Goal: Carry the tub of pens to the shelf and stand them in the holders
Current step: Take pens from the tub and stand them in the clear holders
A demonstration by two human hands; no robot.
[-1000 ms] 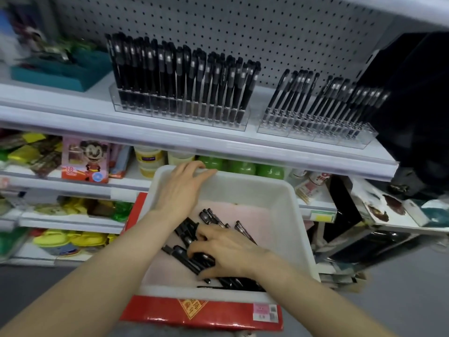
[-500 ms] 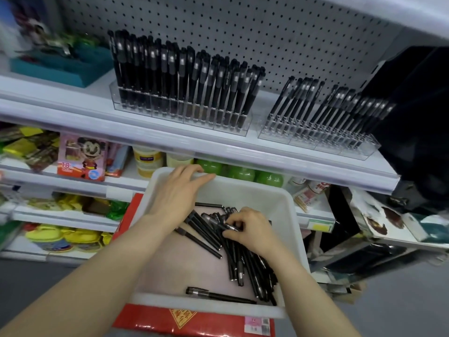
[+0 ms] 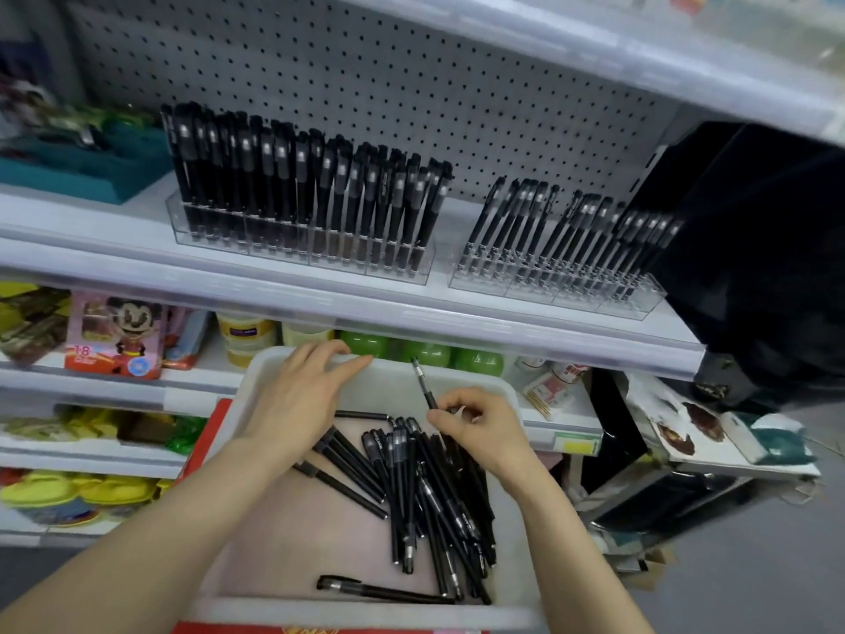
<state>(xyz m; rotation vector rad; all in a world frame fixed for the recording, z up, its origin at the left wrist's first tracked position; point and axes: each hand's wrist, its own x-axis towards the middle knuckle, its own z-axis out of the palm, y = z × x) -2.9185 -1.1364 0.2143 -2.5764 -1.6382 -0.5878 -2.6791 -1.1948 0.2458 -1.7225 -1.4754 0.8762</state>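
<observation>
A white tub (image 3: 219, 450) sits below the shelf with several loose black pens (image 3: 411, 487) lying in it. My left hand (image 3: 302, 391) rests on the tub's far rim, fingers straight over the edge. My right hand (image 3: 480, 427) pinches one black pen (image 3: 423, 382) and holds it tip-up above the pile. On the shelf (image 3: 320, 308) above stand two clear holders: the left holder (image 3: 302, 249) is packed with upright black pens, and the right holder (image 3: 558, 286) has leaning pens in its back rows and free slots along its front.
A teal tray (image 3: 77, 176) stands at the shelf's left end and a dark black object (image 3: 754, 249) at its right. Green jars (image 3: 425, 354), yellow pots and a cartoon packet (image 3: 114, 334) fill the lower shelf behind the tub. A red box (image 3: 201, 446) lies under the tub.
My right hand has lifted out of the pile with one pen pinched and raised. The view has moved closer to the shelf. My left hand stays on the tub's rim.
</observation>
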